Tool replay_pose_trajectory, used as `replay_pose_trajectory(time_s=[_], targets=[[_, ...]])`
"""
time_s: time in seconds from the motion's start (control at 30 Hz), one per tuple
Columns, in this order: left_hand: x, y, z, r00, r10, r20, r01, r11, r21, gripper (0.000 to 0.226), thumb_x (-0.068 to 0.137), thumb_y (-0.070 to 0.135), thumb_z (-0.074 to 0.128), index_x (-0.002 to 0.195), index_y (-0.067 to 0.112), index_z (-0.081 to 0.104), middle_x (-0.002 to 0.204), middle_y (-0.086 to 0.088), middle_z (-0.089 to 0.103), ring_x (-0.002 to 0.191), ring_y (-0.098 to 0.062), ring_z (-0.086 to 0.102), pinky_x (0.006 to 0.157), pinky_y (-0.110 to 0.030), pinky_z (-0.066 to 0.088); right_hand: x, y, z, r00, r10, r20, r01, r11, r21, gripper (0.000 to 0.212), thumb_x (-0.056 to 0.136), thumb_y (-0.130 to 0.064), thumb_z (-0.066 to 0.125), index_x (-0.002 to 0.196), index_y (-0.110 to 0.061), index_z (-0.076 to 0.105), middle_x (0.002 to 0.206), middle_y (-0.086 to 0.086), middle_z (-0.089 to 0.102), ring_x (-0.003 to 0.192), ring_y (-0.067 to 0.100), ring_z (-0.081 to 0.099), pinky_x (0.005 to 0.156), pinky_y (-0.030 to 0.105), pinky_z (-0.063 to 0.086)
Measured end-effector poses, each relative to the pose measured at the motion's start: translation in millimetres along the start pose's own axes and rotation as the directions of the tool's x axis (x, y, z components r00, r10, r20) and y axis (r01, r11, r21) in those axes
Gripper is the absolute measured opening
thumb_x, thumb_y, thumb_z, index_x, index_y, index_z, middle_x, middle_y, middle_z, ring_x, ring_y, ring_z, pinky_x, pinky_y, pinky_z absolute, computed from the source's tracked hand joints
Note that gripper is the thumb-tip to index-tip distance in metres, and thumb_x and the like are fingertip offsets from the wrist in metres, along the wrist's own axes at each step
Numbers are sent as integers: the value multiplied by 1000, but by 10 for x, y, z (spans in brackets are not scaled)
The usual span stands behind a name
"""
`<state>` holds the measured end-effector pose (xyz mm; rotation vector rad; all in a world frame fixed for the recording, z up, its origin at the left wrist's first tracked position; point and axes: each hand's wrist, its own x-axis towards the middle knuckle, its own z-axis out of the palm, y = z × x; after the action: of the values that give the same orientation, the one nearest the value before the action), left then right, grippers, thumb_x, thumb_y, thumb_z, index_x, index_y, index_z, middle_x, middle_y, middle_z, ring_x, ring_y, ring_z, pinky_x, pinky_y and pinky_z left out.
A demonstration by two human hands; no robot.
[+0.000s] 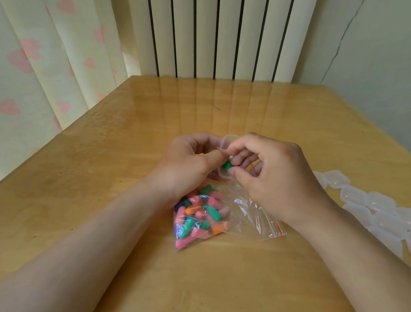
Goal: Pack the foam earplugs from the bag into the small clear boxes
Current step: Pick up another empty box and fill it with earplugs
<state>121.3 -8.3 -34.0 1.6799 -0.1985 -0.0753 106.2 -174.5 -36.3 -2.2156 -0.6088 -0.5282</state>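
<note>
A clear zip bag (252, 209) lies on the table in front of me, holding several pink, green, orange and blue foam earplugs (200, 214). Above the bag, my left hand (191, 164) holds a small clear box (228, 143) whose lid stands open. My right hand (272, 176) pinches a green earplug (226, 166) at the box's open bottom half. My fingers hide most of the box.
Several small clear boxes (378, 208) lie in a loose row along the table's right edge. The wooden table (125, 149) has a glossy top. A radiator and a heart-patterned curtain stand behind it.
</note>
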Motion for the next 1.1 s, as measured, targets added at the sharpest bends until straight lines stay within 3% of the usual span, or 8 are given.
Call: replay_pose_trajectory(time_s=[0.23, 0.43, 0.53, 0.6, 0.77, 0.87, 0.93, 1.1], targets=[[9, -16, 6, 1000, 4, 17, -4, 1000, -1, 13, 90, -1, 64, 100, 2, 73, 92, -23, 72, 66, -14, 68, 55, -15, 49, 4, 28, 16, 999, -13, -34, 13, 1000, 5, 26, 77, 8, 71, 92, -13, 72, 76, -4, 70, 72, 11, 66, 65, 17, 54], [20, -18, -1, 999, -42, -13, 41, 994, -97, 21, 91, -1, 64, 111, 5, 68, 88, -15, 71, 64, -21, 69, 45, -17, 46, 1, 34, -15, 996, -6, -92, 9, 999, 38, 23, 79, 7, 69, 92, -12, 73, 78, -2, 71, 73, 11, 66, 64, 10, 51], [44, -45, -1, 998, -41, -37, 34, 984, -174, 23, 93, -1, 61, 112, 10, 66, 99, -24, 72, 78, -32, 74, 68, -37, 60, 6, 27, -33, 990, 26, -139, -23, 999, 23, 23, 80, 1, 72, 96, -15, 72, 84, -6, 68, 70, 10, 66, 62, 13, 51], [54, -54, -7, 998, -45, -40, 34, 970, -240, 22, 94, -2, 60, 112, 8, 67, 103, -28, 71, 79, -32, 74, 78, -42, 59, 12, 19, -49, 990, 86, -114, -86, 996, 6, 34, 79, -10, 77, 109, -22, 68, 96, -9, 63, 70, 8, 67, 61, 15, 50], [53, -52, -11, 999, -43, 13, 45, 952, -303, 21, 94, -2, 58, 113, 3, 67, 94, -20, 73, 74, -25, 72, 66, -28, 58, 8, 6, -55, 972, 225, 59, -219, 971, -99, 85, 79, -37, 81, 152, -33, 36, 126, -19, 52, 80, 3, 67, 76, 22, 51], [53, -65, -7, 999, -19, 49, 33, 954, -298, 18, 93, 6, 63, 110, 4, 69, 95, -19, 74, 81, -28, 72, 77, -35, 61, 4, 1, -70, 978, 209, 10, -207, 972, -110, 64, 84, -35, 77, 142, -32, 51, 119, -19, 60, 78, 3, 67, 74, 18, 50], [56, -82, -17, 997, 9, 76, 13, 962, -273, 26, 87, 17, 72, 109, 4, 72, 103, -21, 74, 93, -37, 70, 90, -44, 58, 11, 6, -89, 978, 204, -45, -208, 974, -93, 38, 85, -33, 76, 121, -31, 64, 106, -19, 65, 72, 3, 66, 67, 14, 48], [58, -98, -26, 996, 42, 84, -22, 973, -231, 31, 84, 10, 74, 114, 6, 70, 104, -20, 73, 85, -29, 71, 87, -43, 57, 24, 29, -94, 979, 184, -92, -188, 981, -38, 9, 88, -27, 73, 96, -25, 70, 91, -16, 68, 67, 7, 64, 63, 18, 48]])
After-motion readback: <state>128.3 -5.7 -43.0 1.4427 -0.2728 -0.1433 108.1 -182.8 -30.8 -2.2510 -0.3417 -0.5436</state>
